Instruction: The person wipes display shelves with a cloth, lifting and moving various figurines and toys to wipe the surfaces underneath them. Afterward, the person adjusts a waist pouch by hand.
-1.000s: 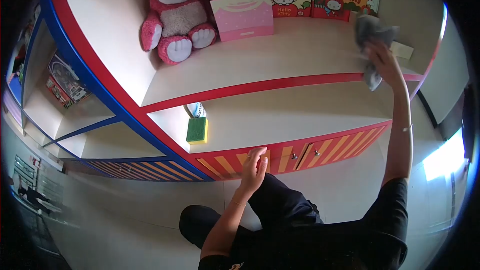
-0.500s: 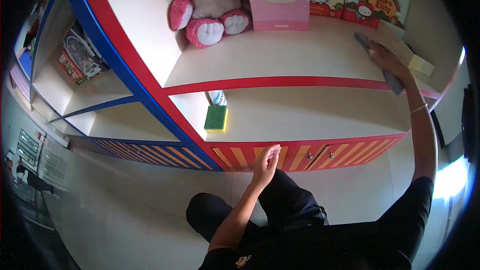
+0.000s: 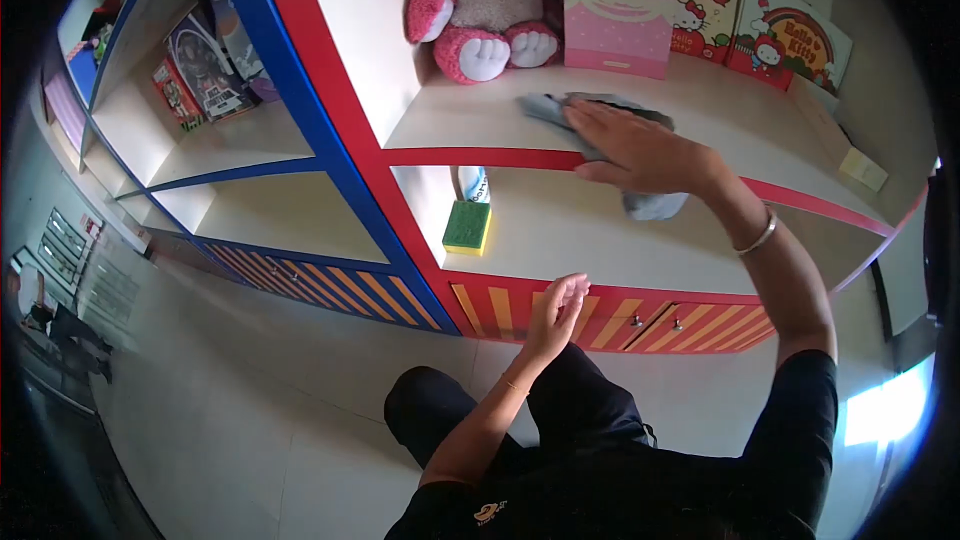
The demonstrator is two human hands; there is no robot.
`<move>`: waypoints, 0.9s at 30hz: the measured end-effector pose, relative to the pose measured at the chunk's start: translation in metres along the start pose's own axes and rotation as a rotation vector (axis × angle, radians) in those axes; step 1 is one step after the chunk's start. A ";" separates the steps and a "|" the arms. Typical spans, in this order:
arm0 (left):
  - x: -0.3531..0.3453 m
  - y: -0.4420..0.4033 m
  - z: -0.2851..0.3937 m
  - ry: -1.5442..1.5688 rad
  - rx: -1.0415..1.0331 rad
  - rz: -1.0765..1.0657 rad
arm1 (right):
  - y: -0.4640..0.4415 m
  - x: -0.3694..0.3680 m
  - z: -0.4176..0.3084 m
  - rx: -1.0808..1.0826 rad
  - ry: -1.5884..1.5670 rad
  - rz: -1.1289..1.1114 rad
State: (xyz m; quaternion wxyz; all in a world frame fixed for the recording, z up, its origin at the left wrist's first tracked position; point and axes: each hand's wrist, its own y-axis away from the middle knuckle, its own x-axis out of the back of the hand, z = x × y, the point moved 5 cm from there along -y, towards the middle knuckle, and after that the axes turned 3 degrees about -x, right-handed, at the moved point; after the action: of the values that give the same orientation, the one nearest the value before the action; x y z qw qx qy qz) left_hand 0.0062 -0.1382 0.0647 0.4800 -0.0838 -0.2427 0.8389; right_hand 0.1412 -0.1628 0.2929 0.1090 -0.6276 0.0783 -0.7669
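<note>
My right hand (image 3: 640, 147) lies flat over a grey cloth (image 3: 655, 205), pressing it on the upper shelf (image 3: 470, 110) near its red front edge. Part of the cloth hangs down over that edge. My left hand (image 3: 558, 318) is raised in front of the striped cabinet doors, empty, with its fingers loosely bent. On the lower shelf, at the left, sits a green and yellow sponge (image 3: 467, 227). Behind it stands a white and blue container (image 3: 474, 184), partly hidden.
A pink plush toy (image 3: 495, 5) and a pink box (image 3: 617, 28) stand behind the cloth. Hello Kitty boxes (image 3: 790, 35) and a small pale box (image 3: 862, 169) are to the right. Blue-edged shelves (image 3: 235, 140) are at left; a person (image 3: 65, 325) is far left.
My right hand has slid the cloth leftward along the upper shelf from its right end. The camera view has shifted a little. My left hand has hardly moved.
</note>
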 end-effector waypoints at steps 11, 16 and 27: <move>0.080 -0.078 0.080 0.752 0.075 0.386 | -0.131 -0.017 -0.079 0.043 -0.210 0.052; 0.112 -0.086 0.080 0.975 -0.041 0.352 | -0.145 -0.013 -0.099 0.050 -0.217 0.094; 0.133 -0.084 0.064 0.778 0.007 0.262 | -0.132 -0.003 -0.094 0.234 -0.451 0.297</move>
State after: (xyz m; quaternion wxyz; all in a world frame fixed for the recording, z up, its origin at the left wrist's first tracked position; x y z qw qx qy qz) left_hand -0.0236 -0.0108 0.1739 0.4253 -0.4235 -0.0274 0.7994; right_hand 0.0403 -0.0365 0.3053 0.3064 -0.7470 0.0541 -0.5876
